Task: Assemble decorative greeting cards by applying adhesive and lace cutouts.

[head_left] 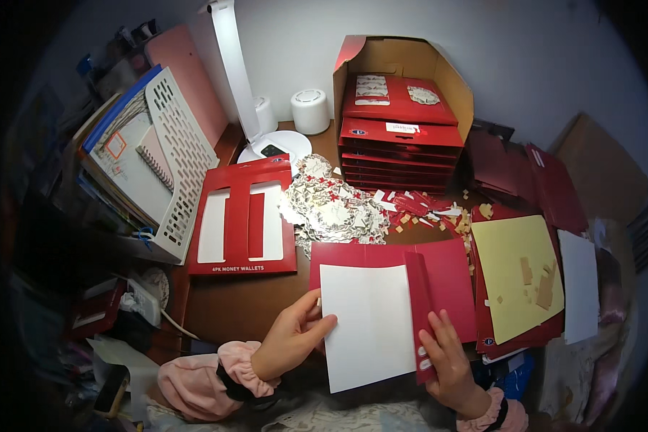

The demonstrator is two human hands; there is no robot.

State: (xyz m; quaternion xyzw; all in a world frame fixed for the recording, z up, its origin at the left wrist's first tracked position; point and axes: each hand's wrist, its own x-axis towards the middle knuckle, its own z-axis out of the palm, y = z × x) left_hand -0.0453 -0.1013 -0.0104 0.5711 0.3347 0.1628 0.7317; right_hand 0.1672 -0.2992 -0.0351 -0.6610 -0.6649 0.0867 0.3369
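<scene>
A red card folder (392, 252) lies at the desk's front edge, with a white sheet (367, 324) over its left part and a narrow red flap (419, 288) standing along the sheet's right side. My left hand (295, 335) pinches the sheet's left edge, thumb on top and fingers behind. At the flap's lower end is my right hand (450, 360); its fingers lie over the flap, and the thumb is mostly hidden. Left of the folder rests a red package with cut-out windows (237, 216) showing white inside.
Beyond the folder lies a heap of white paper cut-outs (338, 209) beside scattered red and yellow scraps (421, 205). An open carton (399, 54) of red packages stands behind. A yellow sheet (511, 266) tops a red stack at right. A lamp (237, 72) and white file holder (183, 173) stand left.
</scene>
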